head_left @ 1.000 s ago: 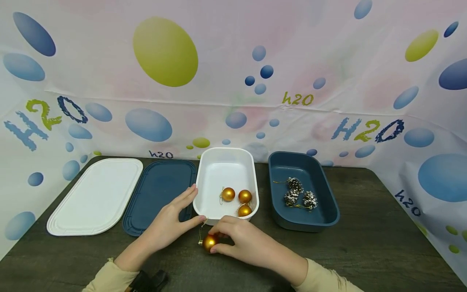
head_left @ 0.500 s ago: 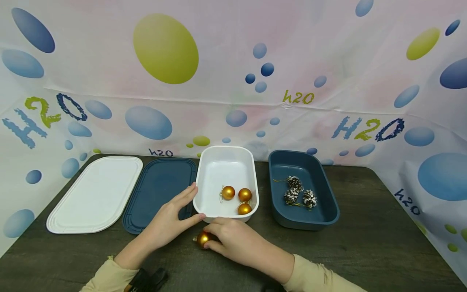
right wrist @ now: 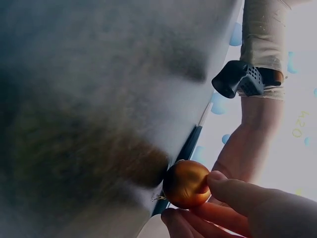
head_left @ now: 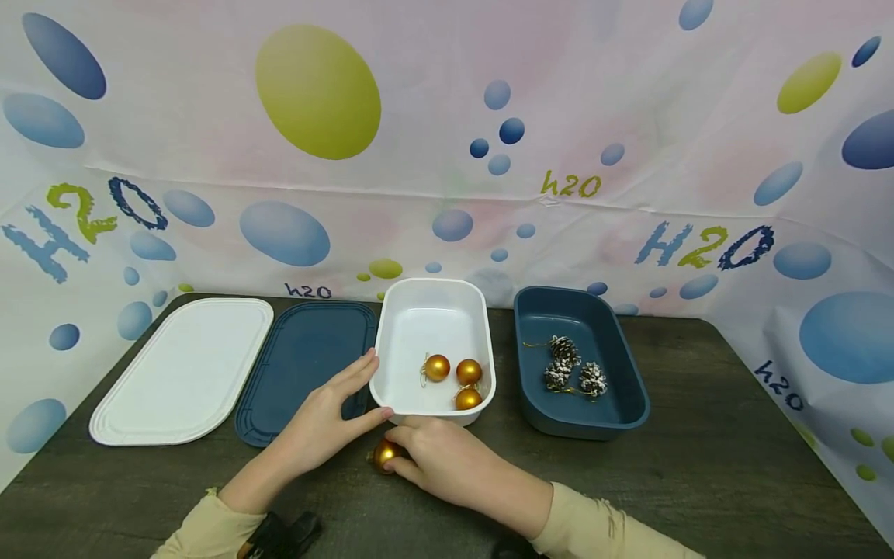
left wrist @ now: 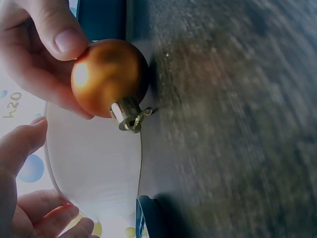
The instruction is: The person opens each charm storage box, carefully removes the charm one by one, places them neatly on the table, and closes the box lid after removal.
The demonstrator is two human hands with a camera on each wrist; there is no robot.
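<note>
So the right hand (head_left: 450, 463) has a gold Christmas ball (head_left: 386, 455) pinched between thumb and fingers, just in front of the near end of the white rectangular container (head_left: 433, 326). Compared with a second ago, hand and ball have slid a bit to the left, so the ball now sits closer to the left wrist, and the right sleeve (head_left: 594, 520) came along too. Most of that shift was done by half a second ago; only a small nudge since then. The string loop sticking up from the ball a second ago doesn't show in the head view anymore. Left wrist view gives a nice look at its shiny gold cap (left wrist: 126, 114) though. Can't really tell if the ball is touching the dark wood-grain table (head_left: 698, 404) or held just over it.

Left hand (head_left: 327, 419) hasn't really budged: fingers extended and apart from the thumb, laid against the left side of the white container, thumb at the near corner. Nothing gripped there.

Everything else is the same as before. Three more gold Christmas balls (head_left: 469, 372) lie inside the white container toward its near end, and three white-tipped pine cones (head_left: 593, 380) are in the navy container (head_left: 580, 410) on the right. White lid (head_left: 181, 373) and navy lid (head_left: 314, 334) lie flat on the left.
</note>
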